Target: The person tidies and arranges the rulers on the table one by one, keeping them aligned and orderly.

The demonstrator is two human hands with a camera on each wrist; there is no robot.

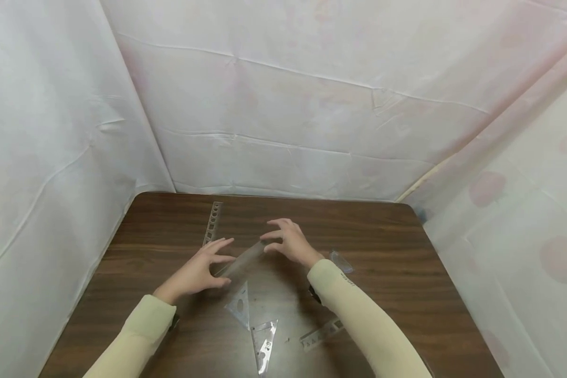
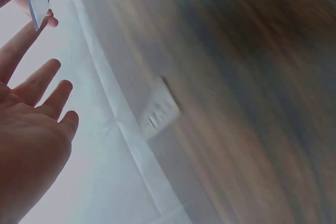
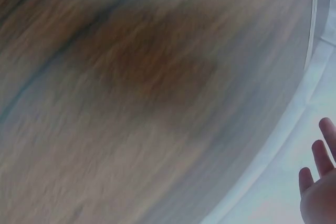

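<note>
Clear ruler (image 1: 242,258) hangs over the bench (image 1: 406,247), right hand (image 1: 290,242) pinching its two-o'clock end, left hand (image 1: 199,270) seemingly open-fingered touching its eight-o'clock end.

Count, head view:
- Hands: two, left hand (image 1: 198,270), right hand (image 1: 290,242).
- Clear straight rulers: three, one held between hands (image 1: 241,259), one at far left of table (image 1: 212,223), one near right forearm (image 1: 320,334).
- Clear set squares: two, upper (image 1: 239,304), lower (image 1: 264,345).
- Small clear piece by right wrist (image 1: 341,261): one, kind unclear.
- Table (image 1: 406,273): one.
</note>
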